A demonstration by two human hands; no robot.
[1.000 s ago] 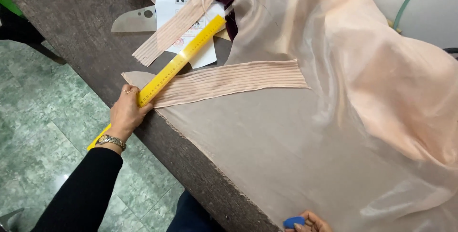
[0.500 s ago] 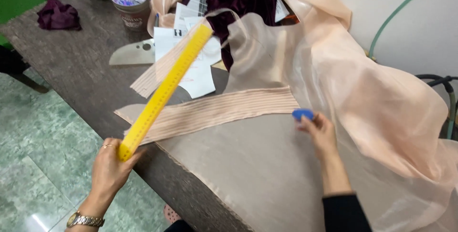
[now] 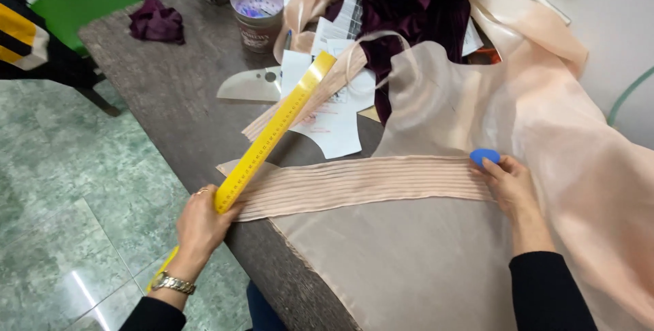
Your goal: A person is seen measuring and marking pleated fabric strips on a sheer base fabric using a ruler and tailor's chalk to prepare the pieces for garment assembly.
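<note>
**Hands at the pleated strip**

Pleated strip (image 3: 361, 184) lies flat across sheer peach fabric (image 3: 422, 270). Left hand (image 3: 201, 225), at the strip's left end, grips yellow ruler (image 3: 272, 133). Right hand (image 3: 511, 184), at its right end, pinches blue chalk (image 3: 484, 156).

left hand (image 3: 201, 225) clenched, right hand (image 3: 511, 184) pinching

A round grey tub (image 3: 257, 14) with a printed label stands on the bench (image 3: 174, 92) at eleven o'clock. Just beside it, toward twelve and one, lie white printed paper sheets (image 3: 334, 123), partly under fabric. No screens or signs show.
</note>
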